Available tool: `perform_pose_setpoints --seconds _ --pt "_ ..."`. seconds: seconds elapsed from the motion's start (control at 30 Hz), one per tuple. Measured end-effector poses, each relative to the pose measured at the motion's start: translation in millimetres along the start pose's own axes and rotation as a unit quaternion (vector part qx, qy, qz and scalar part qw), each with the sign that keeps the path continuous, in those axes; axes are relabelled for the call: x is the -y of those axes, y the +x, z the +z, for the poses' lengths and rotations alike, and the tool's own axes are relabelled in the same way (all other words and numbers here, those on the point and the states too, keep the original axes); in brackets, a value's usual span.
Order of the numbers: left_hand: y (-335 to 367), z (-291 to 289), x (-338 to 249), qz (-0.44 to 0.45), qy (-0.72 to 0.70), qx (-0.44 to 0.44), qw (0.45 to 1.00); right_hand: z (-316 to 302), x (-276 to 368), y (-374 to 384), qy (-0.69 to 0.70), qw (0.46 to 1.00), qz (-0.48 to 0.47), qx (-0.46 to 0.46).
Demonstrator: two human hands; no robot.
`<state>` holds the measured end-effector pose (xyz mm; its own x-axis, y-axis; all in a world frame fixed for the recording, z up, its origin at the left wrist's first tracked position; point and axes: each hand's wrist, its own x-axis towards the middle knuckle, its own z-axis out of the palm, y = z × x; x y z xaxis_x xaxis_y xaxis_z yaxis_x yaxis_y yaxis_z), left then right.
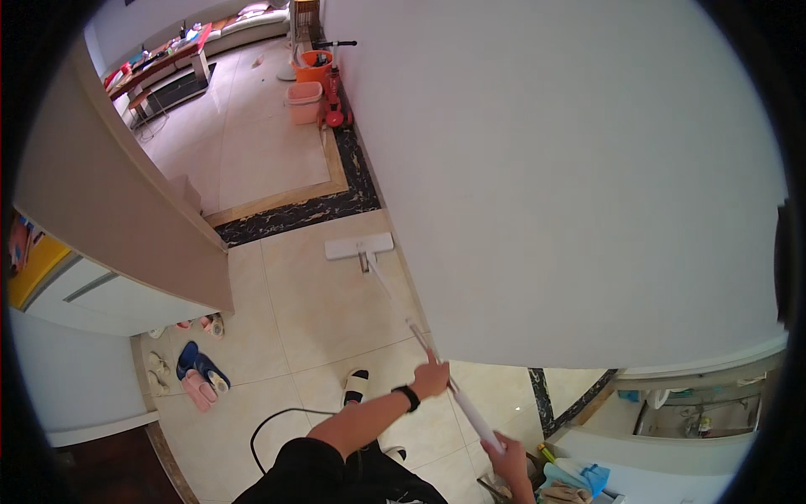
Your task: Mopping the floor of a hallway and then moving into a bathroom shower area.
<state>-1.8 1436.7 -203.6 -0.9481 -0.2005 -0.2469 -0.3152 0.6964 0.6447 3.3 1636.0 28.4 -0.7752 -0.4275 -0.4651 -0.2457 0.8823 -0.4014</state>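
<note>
A flat mop with a white rectangular head (340,249) rests on the tiled floor, close along the foot of the white wall. Its pale pole (474,413) slants back toward me at the lower right. My left hand (431,378), with a black band on the wrist, is closed around the pole's middle. Lower down, near the pole's end, my right hand (508,458) grips it too. One of my feet, in a black-and-white slipper (357,385), stands behind the mop head.
Slippers and shoes (201,370) lie by the cabinet (126,294) at left. A black cord (256,433) loops beside my legs. Beyond the dark floor border (294,214) stand a pink bin (304,102), an orange bucket (313,67) and a red scooter (335,105). Cloths (579,479) hang at lower right.
</note>
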Motion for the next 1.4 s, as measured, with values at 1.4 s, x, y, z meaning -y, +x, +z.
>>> perform_pose_setpoints --seconds 1.4 --pt "-233.5 233.9 -263.6 0.237 0.022 0.333 0.912 -12.1 -296.5 -379.1 0.049 0.975 0.215 0.034"
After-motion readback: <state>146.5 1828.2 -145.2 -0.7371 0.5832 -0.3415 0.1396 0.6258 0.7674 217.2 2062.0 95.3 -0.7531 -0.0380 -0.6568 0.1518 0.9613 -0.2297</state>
